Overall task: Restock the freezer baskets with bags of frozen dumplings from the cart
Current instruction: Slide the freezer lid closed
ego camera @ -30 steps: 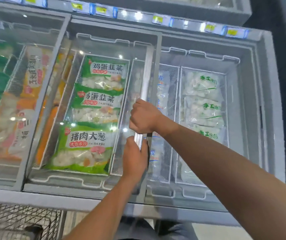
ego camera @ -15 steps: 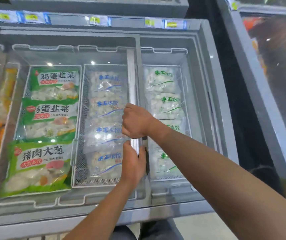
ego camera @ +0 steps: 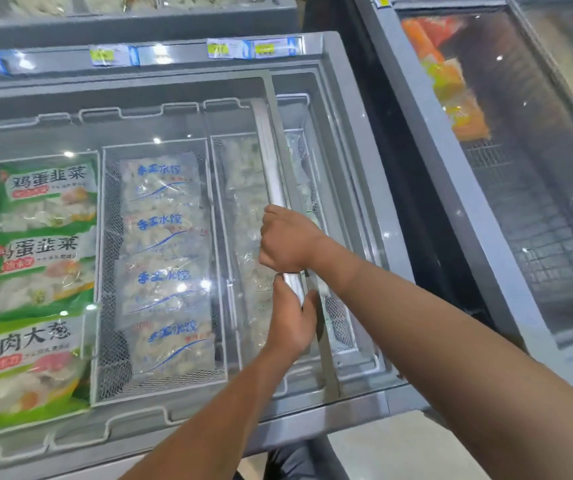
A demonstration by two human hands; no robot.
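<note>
Head view looks down into a grey chest freezer (ego camera: 354, 109) with sliding glass lids, in a shop aisle with a pale floor. Price tags (ego camera: 253, 48) run along its far rim. A second freezer (ego camera: 506, 258) stands just to the right, across a dark gap, with orange packs under its glass.

Under the glass sit wire baskets (ego camera: 108, 271) side by side. At the left, green bags of dumplings (ego camera: 35, 265) lie in a row. The middle basket holds clear bags (ego camera: 165, 268) with blue lettering, four in a line from far to near. More clear bags (ego camera: 250, 244) fill the basket to the right, partly hidden by the lid's edge.

Both hands are on the lid frame (ego camera: 278, 161), a grey bar running from far to near. The right hand (ego camera: 286, 242) is closed in a fist around the bar, further along. The left hand (ego camera: 292, 317) grips the same bar just below it, fingers wrapped over its edge, thumb on the right side. The two hands almost touch. Neither hand touches a bag; the nearest ones lie under the glass, just left of the fingers.
</note>
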